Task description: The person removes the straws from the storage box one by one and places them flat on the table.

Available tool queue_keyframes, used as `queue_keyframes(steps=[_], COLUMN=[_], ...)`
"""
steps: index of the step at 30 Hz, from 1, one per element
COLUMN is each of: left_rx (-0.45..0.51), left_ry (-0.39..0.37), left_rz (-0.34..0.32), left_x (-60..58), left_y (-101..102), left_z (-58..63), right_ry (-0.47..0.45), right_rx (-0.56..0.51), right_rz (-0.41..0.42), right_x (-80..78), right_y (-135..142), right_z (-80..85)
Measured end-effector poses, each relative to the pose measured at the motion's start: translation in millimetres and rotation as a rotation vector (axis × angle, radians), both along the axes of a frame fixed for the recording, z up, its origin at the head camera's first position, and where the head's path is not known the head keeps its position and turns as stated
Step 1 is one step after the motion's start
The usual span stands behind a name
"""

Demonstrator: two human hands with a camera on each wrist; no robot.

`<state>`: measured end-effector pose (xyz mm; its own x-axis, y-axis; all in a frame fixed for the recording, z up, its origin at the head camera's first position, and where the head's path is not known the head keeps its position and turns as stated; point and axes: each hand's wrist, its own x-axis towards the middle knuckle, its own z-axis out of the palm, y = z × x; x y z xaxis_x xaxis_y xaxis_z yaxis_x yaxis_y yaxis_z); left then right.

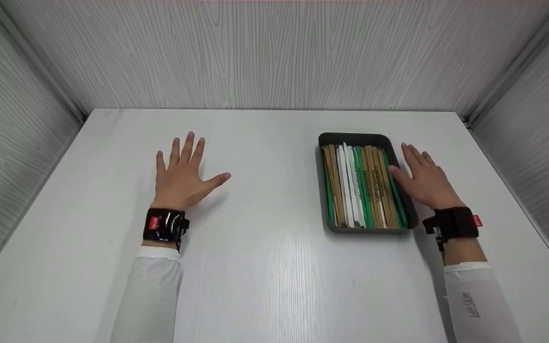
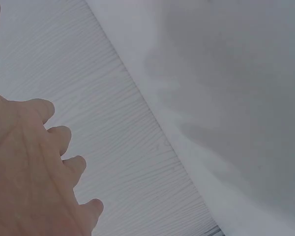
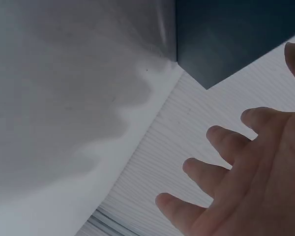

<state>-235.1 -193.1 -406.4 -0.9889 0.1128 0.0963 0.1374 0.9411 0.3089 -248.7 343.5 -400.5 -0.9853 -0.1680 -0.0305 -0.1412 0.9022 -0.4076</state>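
My left hand (image 1: 179, 180) is held over the left part of the white table with fingers spread and nothing in it. In the left wrist view its palm (image 2: 29, 162) faces the bare surface, and a shadow falls there. On the right, my right hand (image 1: 428, 183) hovers beside a dark grey tray (image 1: 369, 231), fingers extended, thumb overlapping the tray's right rim in the head view. Inside the tray stand several slim packets in a row: brown (image 1: 374, 181), white (image 1: 349, 186) and green (image 1: 365, 190), some with dark print. The right wrist view shows the tray's outer wall (image 3: 236, 39) near the thumb.
The white table (image 1: 265, 200) has a back edge against a grey wood-grain panel (image 1: 265, 57). Similar panels rise at the left (image 1: 12, 109) and right (image 1: 536, 105). Each wrist wears a black strap; white sleeves cover the forearms.
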Motion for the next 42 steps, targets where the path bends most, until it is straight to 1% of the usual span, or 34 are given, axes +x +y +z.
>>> queue_keyframes(steps=[3, 11, 14, 16, 21, 28, 35, 39, 42], left_rx=[-0.001, -0.012, -0.01, -0.009, -0.007, -0.006, -0.007, -0.01, -0.01], left_ry=[0.01, 0.017, 0.016, 0.016, 0.023, 0.021, 0.019, 0.018, 0.021], left_rz=[-0.011, -0.019, -0.021, -0.021, -0.025, -0.026, -0.033, -0.04, -0.038], left_x=[-0.5, -0.8, -0.5, -0.6, -1.6, -1.1, -1.9, -2.1, -2.4], left_y=[3, 7, 8, 9, 8, 9, 11, 12, 12], left_z=[0.4, -1.3, -1.3, -1.5, -2.0, -1.7, 0.5, 0.7, 0.0], right_ry=[-0.028, -0.103, -0.127, -0.131, -0.114, -0.084, -0.059, -0.041, -0.022], right_rx=[-0.004, 0.011, -0.006, -0.024, -0.062, -0.099, -0.148, -0.156, -0.143], right_rz=[0.005, -0.016, -0.03, -0.026, 0.006, 0.042, 0.093, 0.131, 0.165], right_x=[-0.5, -1.9, -3.0, -4.5, -5.9, -5.0, 0.5, 5.2, 8.4], right_y=[-5, -15, -17, -16, -17, -28, -50, -66, -76], right_z=[-0.5, -2.7, -3.7, -4.8, -6.8, -7.4, -9.2, -11.8, -12.3])
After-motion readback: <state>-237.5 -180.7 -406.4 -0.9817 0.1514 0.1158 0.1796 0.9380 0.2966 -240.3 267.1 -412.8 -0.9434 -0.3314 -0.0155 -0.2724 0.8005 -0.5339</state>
